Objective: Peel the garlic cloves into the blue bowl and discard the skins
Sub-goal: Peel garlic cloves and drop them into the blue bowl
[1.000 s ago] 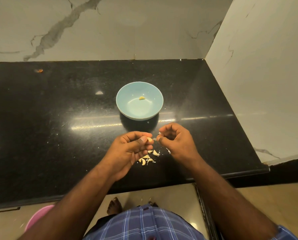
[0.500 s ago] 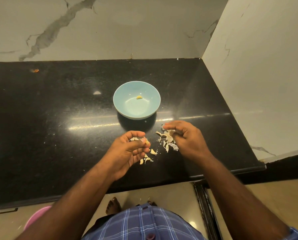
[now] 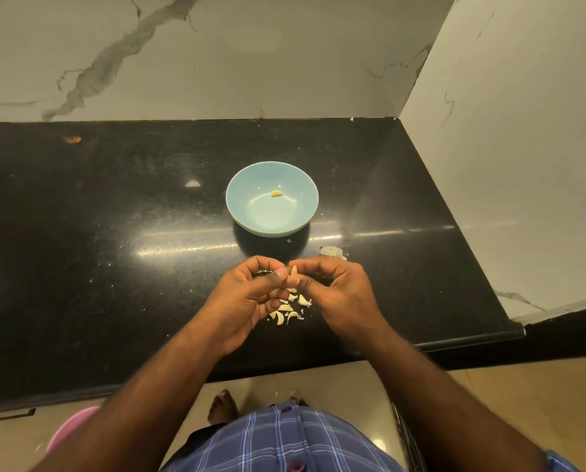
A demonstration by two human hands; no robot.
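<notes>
I am looking down at the black counter (image 3: 114, 267), where the blue bowl (image 3: 250, 219) is holding one peeled clove (image 3: 276, 193). My left hand (image 3: 247, 301) and right hand (image 3: 339, 294) are both curling around and pinching a garlic clove (image 3: 294, 271) above the loose cloves (image 3: 286, 311). I reckon slick skin could be letting it slip, dropping among the unpeeled ones.

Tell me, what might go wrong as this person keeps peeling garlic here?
The clove pinched between left hand and right hand is held short of the blue bowl, so it could drop onto the counter. Unpeeled cloves lie near the counter's front edge; a nudge might knock them off.
</notes>
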